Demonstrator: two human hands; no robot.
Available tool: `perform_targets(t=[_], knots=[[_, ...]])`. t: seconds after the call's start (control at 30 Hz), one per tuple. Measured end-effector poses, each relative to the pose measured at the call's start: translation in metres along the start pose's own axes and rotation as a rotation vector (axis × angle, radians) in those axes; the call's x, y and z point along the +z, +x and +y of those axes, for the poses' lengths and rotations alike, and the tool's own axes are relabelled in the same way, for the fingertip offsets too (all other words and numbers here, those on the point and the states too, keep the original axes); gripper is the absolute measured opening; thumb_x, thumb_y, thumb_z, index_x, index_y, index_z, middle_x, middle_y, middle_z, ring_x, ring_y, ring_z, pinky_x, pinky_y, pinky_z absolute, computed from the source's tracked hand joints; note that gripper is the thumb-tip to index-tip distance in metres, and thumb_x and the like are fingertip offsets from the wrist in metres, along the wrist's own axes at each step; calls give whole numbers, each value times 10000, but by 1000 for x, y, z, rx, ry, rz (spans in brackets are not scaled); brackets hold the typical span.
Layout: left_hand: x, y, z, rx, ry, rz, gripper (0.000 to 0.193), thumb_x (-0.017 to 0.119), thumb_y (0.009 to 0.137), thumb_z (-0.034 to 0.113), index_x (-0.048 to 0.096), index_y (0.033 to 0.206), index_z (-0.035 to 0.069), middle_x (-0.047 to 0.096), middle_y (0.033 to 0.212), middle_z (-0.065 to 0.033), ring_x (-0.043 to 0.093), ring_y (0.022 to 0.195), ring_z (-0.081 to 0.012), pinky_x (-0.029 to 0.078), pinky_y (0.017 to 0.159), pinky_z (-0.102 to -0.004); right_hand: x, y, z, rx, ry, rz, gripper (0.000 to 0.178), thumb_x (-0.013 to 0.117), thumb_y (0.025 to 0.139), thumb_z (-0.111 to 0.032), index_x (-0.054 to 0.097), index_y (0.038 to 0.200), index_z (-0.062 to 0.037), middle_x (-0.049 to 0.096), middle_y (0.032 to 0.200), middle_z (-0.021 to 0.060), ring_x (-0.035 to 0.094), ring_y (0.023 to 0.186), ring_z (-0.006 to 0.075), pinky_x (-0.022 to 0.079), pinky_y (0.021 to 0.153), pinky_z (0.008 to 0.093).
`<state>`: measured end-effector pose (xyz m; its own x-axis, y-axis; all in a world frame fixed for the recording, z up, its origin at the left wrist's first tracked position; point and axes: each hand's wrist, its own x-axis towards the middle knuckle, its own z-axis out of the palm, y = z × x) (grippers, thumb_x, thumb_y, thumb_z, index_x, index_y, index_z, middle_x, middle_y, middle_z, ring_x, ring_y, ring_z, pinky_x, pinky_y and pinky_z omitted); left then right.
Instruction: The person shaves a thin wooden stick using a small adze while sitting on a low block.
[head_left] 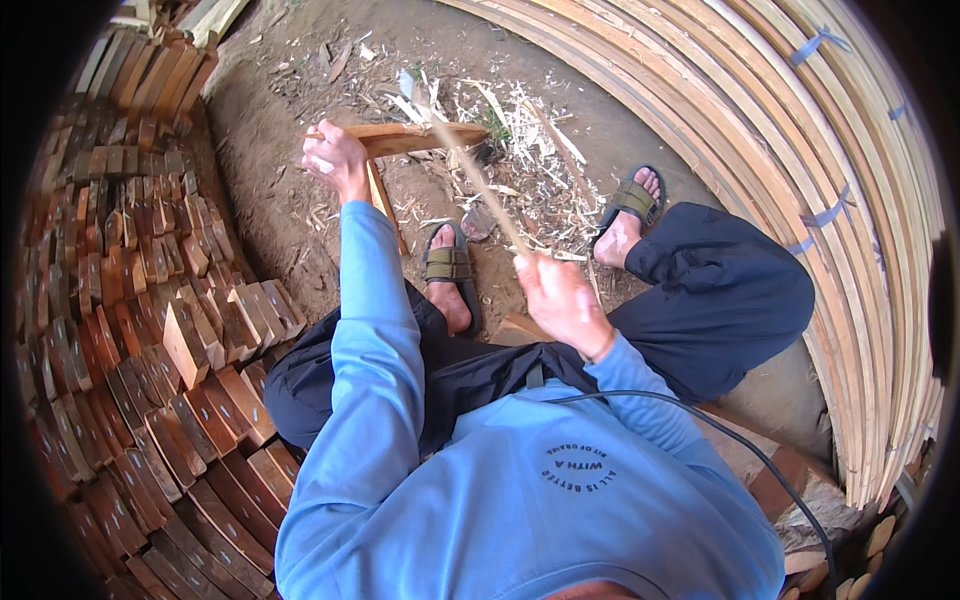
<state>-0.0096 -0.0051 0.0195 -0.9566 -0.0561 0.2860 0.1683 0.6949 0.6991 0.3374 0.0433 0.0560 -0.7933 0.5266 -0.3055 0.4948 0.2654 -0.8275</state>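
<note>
My left hand [337,160] is closed around the left end of a wooden piece [405,138], which lies roughly level and points right over the shavings. In my right hand [566,302], closed in front of my lap, is the end of a long, thin wooden handle [478,185]. It slants up and left, passing across the right part of the wooden piece. Motion blurs its far end, so I cannot make out a head or blade there. Below my left hand a narrow wood strip [383,205] slants down toward my left foot.
Wood shavings [530,150] cover the dirt floor ahead, between and beyond my sandalled feet [450,275]. Stacked short wooden blocks [130,330] rise on the left. Long, bundled wooden strips [800,110] with blue ties curve along the right. A black cable [720,425] crosses my right arm.
</note>
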Motion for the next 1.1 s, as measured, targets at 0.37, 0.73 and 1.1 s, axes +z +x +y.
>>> perform_targets(t=[0.37, 0.73, 1.1], knots=[[-6, 0, -8, -45, -24, -18, 466, 428, 875, 290, 687, 892, -97, 678, 884, -328, 648, 866, -485, 456, 845, -538, -22, -2, -45, -106, 166, 146, 387, 495, 1033, -296, 560, 818, 20, 491, 560, 176, 558, 515, 343, 415, 527, 444], [-7, 1, -4, -28, -61, -28, 449, 436, 870, 283, 670, 848, -99, 673, 863, -331, 643, 852, -495, 454, 829, -535, 9, -3, -9, -83, 13, 73, 467, 478, 1034, -342, 577, 771, 31, 497, 564, 229, 551, 544, 416, 409, 554, 495], [-8, 2, -7, 14, -19, -53, 456, 426, 879, 293, 667, 855, -93, 673, 839, -322, 648, 819, -485, 463, 788, -535, 39, 7, 31, 43, -74, -37, 479, 491, 1022, -338, 605, 772, 53, 570, 648, 281, 595, 643, 478, 451, 593, 526]])
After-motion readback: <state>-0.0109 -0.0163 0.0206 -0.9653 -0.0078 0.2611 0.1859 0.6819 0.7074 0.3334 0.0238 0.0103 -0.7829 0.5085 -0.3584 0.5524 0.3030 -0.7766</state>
